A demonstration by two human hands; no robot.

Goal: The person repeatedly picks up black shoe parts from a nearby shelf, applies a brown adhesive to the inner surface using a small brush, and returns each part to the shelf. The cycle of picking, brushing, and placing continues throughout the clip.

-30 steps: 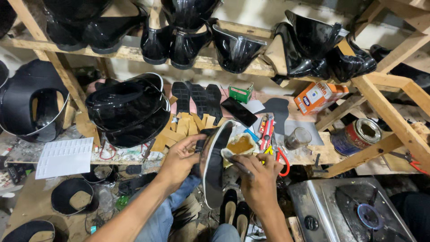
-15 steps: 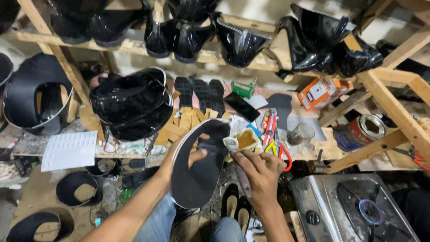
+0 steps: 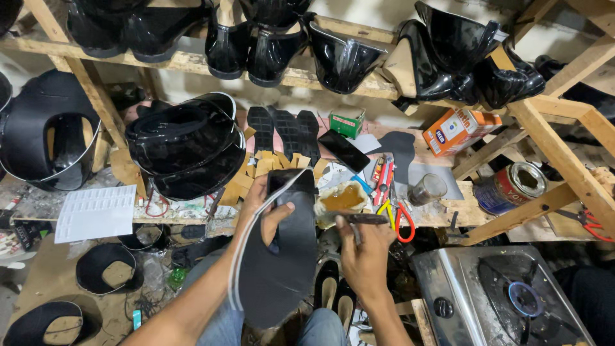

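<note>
A shoemaker's left hand (image 3: 266, 208) is now holding a dark shoe sole (image 3: 278, 256) tilted up over the lap, thumb across its face and fingers curled behind, where a second ago it was lying edge-on. The right hand (image 3: 365, 250) is pinching a small brush (image 3: 362, 218) at the rim of a glue pot (image 3: 343, 200) on the cluttered wooden bench (image 3: 461, 208), apparently loading adhesive.
</note>
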